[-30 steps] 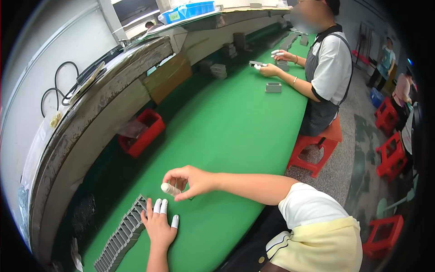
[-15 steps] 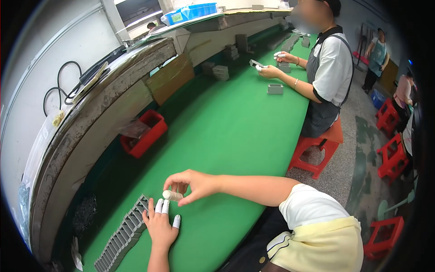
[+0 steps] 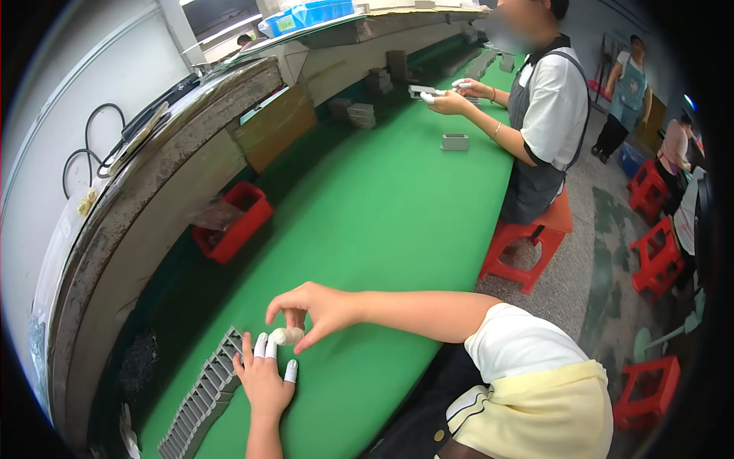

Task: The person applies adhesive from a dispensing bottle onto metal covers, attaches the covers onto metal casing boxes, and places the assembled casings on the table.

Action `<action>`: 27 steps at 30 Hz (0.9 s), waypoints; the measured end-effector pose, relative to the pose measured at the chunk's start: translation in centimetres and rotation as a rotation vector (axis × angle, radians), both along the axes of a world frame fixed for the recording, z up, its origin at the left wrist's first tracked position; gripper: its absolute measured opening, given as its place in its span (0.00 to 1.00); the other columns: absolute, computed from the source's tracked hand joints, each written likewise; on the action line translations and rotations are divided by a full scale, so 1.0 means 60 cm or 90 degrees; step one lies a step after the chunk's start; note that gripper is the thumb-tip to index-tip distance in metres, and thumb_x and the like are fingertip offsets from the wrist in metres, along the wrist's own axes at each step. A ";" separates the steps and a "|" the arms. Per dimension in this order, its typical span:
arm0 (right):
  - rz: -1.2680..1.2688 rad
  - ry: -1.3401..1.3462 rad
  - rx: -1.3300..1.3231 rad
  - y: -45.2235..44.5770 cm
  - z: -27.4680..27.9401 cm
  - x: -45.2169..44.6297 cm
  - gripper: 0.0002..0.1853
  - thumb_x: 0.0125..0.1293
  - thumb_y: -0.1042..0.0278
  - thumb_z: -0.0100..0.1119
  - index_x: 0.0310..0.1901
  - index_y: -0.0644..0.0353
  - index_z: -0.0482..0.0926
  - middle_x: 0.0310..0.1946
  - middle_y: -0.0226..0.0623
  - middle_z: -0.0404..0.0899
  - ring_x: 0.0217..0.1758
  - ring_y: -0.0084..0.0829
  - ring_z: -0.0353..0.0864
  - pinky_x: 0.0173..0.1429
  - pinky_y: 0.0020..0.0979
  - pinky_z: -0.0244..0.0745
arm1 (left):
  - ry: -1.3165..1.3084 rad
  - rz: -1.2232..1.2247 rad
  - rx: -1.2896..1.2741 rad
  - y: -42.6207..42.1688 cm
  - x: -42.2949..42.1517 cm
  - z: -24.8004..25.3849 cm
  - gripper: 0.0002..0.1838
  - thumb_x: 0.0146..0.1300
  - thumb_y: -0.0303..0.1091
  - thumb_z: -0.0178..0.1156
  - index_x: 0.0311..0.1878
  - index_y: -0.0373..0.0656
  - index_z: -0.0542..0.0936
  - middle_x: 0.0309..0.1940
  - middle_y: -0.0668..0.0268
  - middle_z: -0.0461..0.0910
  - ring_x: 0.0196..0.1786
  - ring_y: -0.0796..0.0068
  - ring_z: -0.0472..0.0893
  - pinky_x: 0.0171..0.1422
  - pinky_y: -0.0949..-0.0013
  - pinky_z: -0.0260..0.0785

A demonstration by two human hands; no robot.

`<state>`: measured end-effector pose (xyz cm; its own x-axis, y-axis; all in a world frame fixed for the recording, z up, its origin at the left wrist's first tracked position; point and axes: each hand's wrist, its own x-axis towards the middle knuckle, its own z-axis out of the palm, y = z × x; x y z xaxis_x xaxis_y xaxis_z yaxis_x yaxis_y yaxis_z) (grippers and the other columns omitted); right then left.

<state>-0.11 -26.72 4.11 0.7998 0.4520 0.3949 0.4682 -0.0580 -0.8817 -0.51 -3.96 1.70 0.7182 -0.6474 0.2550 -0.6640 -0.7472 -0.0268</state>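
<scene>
My left hand lies with its fingers spread on the green table. White covers sit on its thumb and two of its fingers. Alongside it runs a row of grey rectangular frame-like parts, standing close together; the outer fingers reach its upper end. Just past the covered fingertips, my right hand curls its thumb and fingers around a small cream-coloured roll. The roll is right by the left fingertips; whether they touch cannot be made out.
A red bin with a plastic bag stands left against the shelf. A co-worker sits at the far right side, handling a grey part; another grey part lies nearby. Red stools line the floor.
The view has shifted slightly. My right hand has tilted a little, the roll now turned differently beside the left fingertips. The co-worker's hands have come closer together around the grey part.
</scene>
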 end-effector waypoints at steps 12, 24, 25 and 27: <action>-0.037 -0.063 0.083 0.010 -0.023 0.012 0.25 0.38 0.68 0.73 0.41 0.61 0.75 0.25 0.32 0.77 0.24 0.23 0.77 0.29 0.24 0.74 | 0.018 -0.015 0.055 0.006 -0.010 0.017 0.30 0.60 0.47 0.54 0.65 0.45 0.65 0.64 0.59 0.65 0.70 0.53 0.56 0.69 0.45 0.45; -0.088 -0.107 0.107 0.019 -0.034 0.017 0.20 0.43 0.69 0.65 0.41 0.62 0.73 0.29 0.36 0.76 0.25 0.28 0.76 0.29 0.28 0.73 | 0.010 -0.047 0.018 0.011 0.009 -0.006 0.34 0.49 0.36 0.59 0.61 0.35 0.66 0.62 0.54 0.66 0.70 0.48 0.55 0.68 0.45 0.43; -0.088 -0.117 0.104 0.023 -0.036 0.017 0.20 0.45 0.69 0.64 0.42 0.62 0.73 0.29 0.37 0.76 0.25 0.28 0.77 0.30 0.29 0.73 | 0.007 -0.051 0.016 0.014 0.009 -0.009 0.33 0.50 0.37 0.58 0.61 0.35 0.66 0.61 0.54 0.66 0.69 0.48 0.55 0.68 0.45 0.44; -0.075 -0.133 0.084 0.022 -0.035 0.012 0.20 0.49 0.69 0.62 0.45 0.63 0.72 0.33 0.38 0.76 0.29 0.29 0.78 0.32 0.29 0.74 | 0.006 -0.054 0.014 0.008 0.009 -0.004 0.32 0.51 0.39 0.59 0.59 0.34 0.68 0.60 0.53 0.67 0.69 0.48 0.55 0.67 0.45 0.45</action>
<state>0.63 -25.41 2.01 0.7389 0.2940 0.6062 0.6374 -0.0133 -0.7704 0.06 -3.49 1.45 0.6635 -0.7111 0.2326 -0.7248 -0.6881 -0.0360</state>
